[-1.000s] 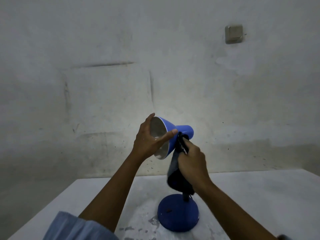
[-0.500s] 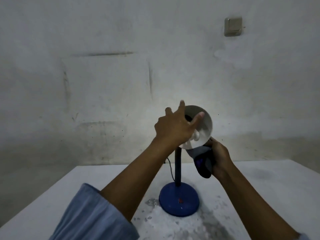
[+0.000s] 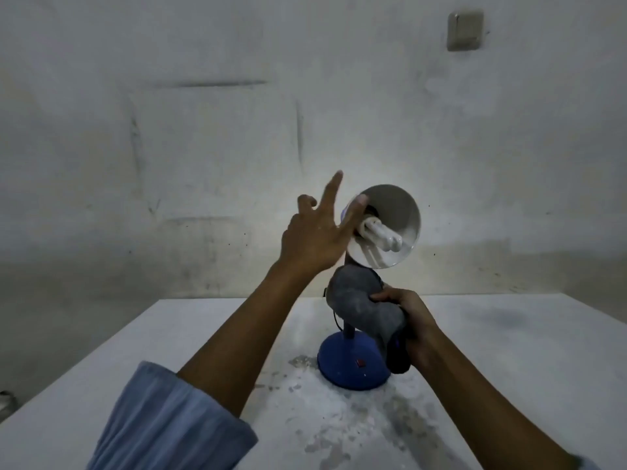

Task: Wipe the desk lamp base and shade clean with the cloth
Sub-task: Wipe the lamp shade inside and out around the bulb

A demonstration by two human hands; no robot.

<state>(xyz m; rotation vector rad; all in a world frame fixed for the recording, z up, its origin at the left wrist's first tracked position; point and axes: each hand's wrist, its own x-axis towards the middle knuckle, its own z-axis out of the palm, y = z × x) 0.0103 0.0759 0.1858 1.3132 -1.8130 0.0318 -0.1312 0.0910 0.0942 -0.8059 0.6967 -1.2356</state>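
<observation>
Pale, stained wall stood behind the white bench (image 3: pixel 509 368), where I saw the lamp on its blue base (image 3: pixel 349 368). Its shade (image 3: pixel 402 212) opened toward me, just above the cloth (image 3: pixel 363 303) bunched in my right hand (image 3: pixel 412 320), fingers curled round it. My left hand (image 3: pixel 315 235) was spread, fingertips (image 3: pixel 360 201) touching the shade's left rim.
</observation>
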